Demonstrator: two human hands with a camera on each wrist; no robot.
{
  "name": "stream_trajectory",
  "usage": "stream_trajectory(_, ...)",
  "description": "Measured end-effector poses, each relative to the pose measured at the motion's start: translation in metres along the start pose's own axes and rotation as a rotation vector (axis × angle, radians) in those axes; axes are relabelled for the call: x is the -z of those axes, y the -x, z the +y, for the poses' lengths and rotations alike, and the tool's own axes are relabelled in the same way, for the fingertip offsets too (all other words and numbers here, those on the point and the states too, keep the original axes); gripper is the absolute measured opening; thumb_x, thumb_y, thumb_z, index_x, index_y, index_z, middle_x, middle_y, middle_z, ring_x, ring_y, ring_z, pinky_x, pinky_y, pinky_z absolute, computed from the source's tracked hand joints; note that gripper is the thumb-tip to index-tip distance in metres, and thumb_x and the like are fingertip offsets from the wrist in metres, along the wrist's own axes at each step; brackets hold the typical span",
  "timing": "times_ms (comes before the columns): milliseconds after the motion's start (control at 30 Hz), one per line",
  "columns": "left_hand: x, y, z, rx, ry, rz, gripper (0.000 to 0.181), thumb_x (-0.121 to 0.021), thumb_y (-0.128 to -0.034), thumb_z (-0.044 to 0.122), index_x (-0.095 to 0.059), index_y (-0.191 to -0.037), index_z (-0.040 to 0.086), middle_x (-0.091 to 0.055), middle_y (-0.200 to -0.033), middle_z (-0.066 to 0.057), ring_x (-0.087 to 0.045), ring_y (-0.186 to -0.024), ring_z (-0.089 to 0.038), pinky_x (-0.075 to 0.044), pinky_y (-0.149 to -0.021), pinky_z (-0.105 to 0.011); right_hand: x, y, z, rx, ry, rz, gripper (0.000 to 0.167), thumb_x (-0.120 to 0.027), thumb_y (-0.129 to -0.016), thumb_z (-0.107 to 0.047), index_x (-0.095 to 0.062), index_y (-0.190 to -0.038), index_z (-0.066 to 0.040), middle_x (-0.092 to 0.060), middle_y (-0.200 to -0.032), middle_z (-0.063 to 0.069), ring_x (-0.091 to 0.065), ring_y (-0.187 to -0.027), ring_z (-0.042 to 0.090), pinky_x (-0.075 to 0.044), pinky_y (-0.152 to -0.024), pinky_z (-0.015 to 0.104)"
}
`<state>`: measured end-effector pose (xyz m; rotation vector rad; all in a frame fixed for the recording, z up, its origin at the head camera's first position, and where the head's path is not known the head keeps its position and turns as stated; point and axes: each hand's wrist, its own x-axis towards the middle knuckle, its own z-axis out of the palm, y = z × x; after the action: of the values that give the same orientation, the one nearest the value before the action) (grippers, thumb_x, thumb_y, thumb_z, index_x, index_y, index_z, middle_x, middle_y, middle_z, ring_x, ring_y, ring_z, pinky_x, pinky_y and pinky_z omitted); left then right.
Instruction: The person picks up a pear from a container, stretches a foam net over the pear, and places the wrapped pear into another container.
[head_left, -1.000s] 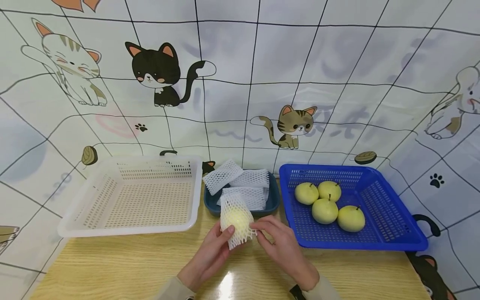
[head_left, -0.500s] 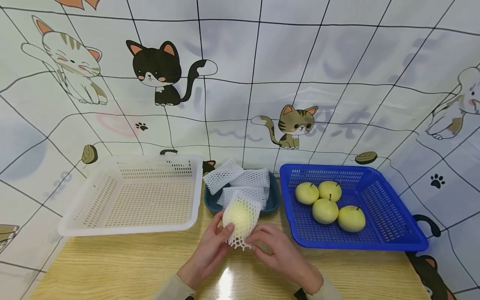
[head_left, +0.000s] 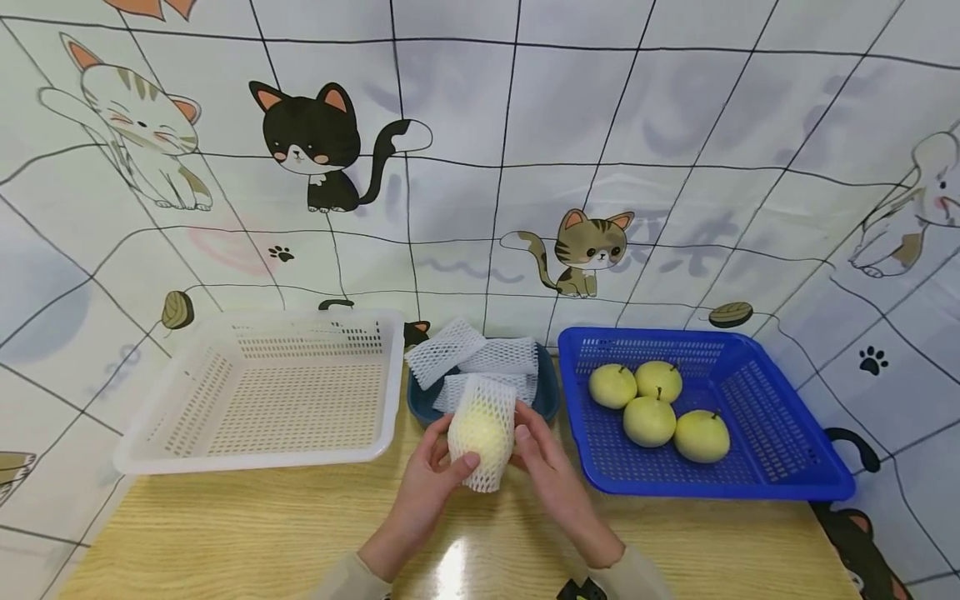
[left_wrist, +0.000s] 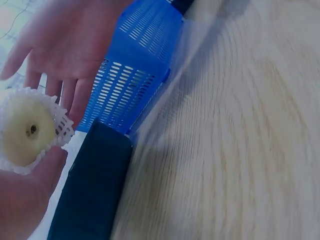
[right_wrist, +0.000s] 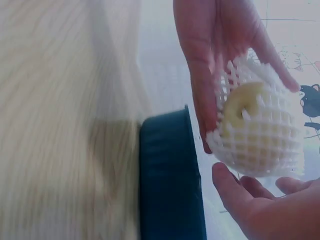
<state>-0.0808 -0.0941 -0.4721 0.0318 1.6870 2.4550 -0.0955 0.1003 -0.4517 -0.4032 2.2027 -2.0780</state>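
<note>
A pale yellow pear (head_left: 482, 440) sits inside a white foam net sleeve (head_left: 489, 393), held upright above the table's front part. My left hand (head_left: 422, 483) grips it from the left, thumb across the netting in front. On the other side my right hand (head_left: 553, 477) lies beside the sleeve with fairly straight fingers, palm facing the fruit. Its fingertips are partly hidden behind the netting; whether they touch it I cannot tell. In the left wrist view the pear's dark-centred end (left_wrist: 31, 131) shows through the sleeve's opening. The right wrist view shows netting (right_wrist: 265, 135) round most of the fruit.
Behind the hands a dark teal tray (head_left: 551, 392) holds several foam net sleeves (head_left: 446, 352). To the right stands a blue basket (head_left: 780, 442) with several bare pears (head_left: 649, 422). A white basket (head_left: 300, 408) stands at the left, against the cat-patterned wall covering.
The right fingers, which pulled at the sleeve's lower edge, have let go and moved up beside the pear. The netting's lower end now hangs straighter. My left hand keeps its hold.
</note>
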Motion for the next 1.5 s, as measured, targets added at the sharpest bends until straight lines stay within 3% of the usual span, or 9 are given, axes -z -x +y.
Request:
stream_trajectory(133,-0.0011,0.0,-0.0005,-0.052,-0.064,0.004,0.072,-0.074,-0.0951,0.01,-0.037,-0.156,0.008,-0.052,-0.144,-0.025,-0.066,-0.113,-0.028,-0.057,-0.091,-0.032,-0.002,0.0012,-0.0012,-0.077,-0.075,-0.021,0.053,-0.034,-0.115,-0.028,-0.028,-0.16,0.0,-0.042,-0.153,0.027,-0.055,-0.129,0.042,-0.053,-0.101,0.048)
stream_trajectory(267,-0.002,0.0016,0.0004,-0.098,-0.095,-0.023,0.072,-0.071,-0.0977,0.008,-0.032,-0.159,0.007,-0.045,-0.151,-0.027,-0.063,-0.121,-0.035,-0.056,-0.093,-0.032,-0.0025,0.0006,-0.0021,-0.121,-0.123,-0.017,0.052,-0.037,-0.114,-0.029,-0.032,-0.159,-0.003,-0.047,-0.15,0.025,-0.057,-0.127,0.04,-0.053,-0.1,0.046)
stream_trajectory(467,-0.0008,0.0046,0.0029,-0.158,-0.078,-0.111,0.051,-0.041,-0.1108,0.014,-0.025,-0.157,0.001,-0.03,-0.16,-0.028,-0.052,-0.131,-0.018,-0.049,-0.102,-0.028,0.0,-0.0013,-0.0005,-0.156,-0.156,-0.003,0.051,-0.048,-0.111,-0.022,-0.033,-0.155,-0.002,-0.046,-0.144,0.023,-0.056,-0.123,0.028,-0.053,-0.1,0.043)
stream_trajectory(567,0.001,0.0046,0.0037,-0.226,0.001,-0.191,0.05,-0.035,-0.106,0.004,-0.024,-0.153,-0.007,-0.021,-0.161,-0.032,-0.052,-0.131,-0.013,-0.046,-0.107,-0.028,0.0029,-0.0025,-0.0009,-0.178,-0.197,-0.009,0.053,-0.05,-0.11,-0.023,-0.03,-0.155,-0.002,-0.047,-0.144,0.024,-0.058,-0.121,0.025,-0.052,-0.101,0.043)
stream_trajectory(667,0.002,0.0044,0.0035,-0.316,-0.011,-0.258,0.058,-0.037,-0.0954,-0.011,-0.023,-0.152,-0.012,-0.015,-0.161,-0.035,-0.053,-0.134,-0.014,-0.044,-0.111,-0.03,0.0054,-0.0039,-0.0025,-0.197,-0.249,-0.025,0.057,-0.051,-0.11,-0.024,-0.026,-0.156,-0.001,-0.047,-0.145,0.026,-0.06,-0.121,0.023,-0.051,-0.102,0.04)
stream_trajectory(967,0.001,0.0035,0.0045,-0.319,-0.308,-0.131,0.077,-0.067,-0.092,-0.008,-0.037,-0.159,0.014,-0.032,-0.164,-0.015,-0.047,-0.14,-0.034,-0.05,-0.105,-0.033,0.0029,-0.0055,-0.0057,-0.194,-0.318,-0.019,0.059,-0.053,-0.107,-0.019,-0.025,-0.154,0.003,-0.052,-0.137,0.02,-0.064,-0.113,0.017,-0.055,-0.095,0.031)
stream_trajectory(1100,0.004,0.0015,0.0058,-0.348,-0.303,-0.179,0.079,-0.068,-0.093,-0.008,-0.034,-0.162,0.01,-0.022,-0.169,-0.015,-0.034,-0.149,-0.035,-0.045,-0.109,-0.033,0.0027,-0.0052,-0.006,-0.178,-0.314,-0.071,0.06,-0.05,-0.108,-0.019,-0.023,-0.155,0.007,-0.055,-0.134,0.02,-0.065,-0.112,0.017,-0.055,-0.095,0.031)
stream_trajectory(1267,0.0066,-0.0004,0.0062,-0.389,-0.27,-0.244,0.061,-0.065,-0.0947,-0.009,-0.047,-0.152,-0.001,-0.025,-0.168,-0.018,-0.036,-0.148,-0.018,-0.045,-0.108,-0.031,0.0033,-0.0035,-0.0055,-0.176,-0.261,-0.105,0.06,-0.047,-0.11,-0.022,-0.021,-0.158,0.003,-0.047,-0.144,0.026,-0.062,-0.118,0.019,-0.054,-0.098,0.033)
stream_trajectory(1500,0.0052,-0.0018,0.0027,-0.5,-0.299,-0.178,0.051,-0.069,-0.0915,-0.012,-0.061,-0.14,0.0,-0.039,-0.16,-0.023,-0.046,-0.142,-0.012,-0.052,-0.1,-0.034,0.0028,-0.0021,-0.0084,-0.154,-0.239,-0.131,0.058,-0.044,-0.112,-0.024,-0.019,-0.159,0.001,-0.039,-0.151,0.03,-0.059,-0.123,0.02,-0.053,-0.1,0.033)
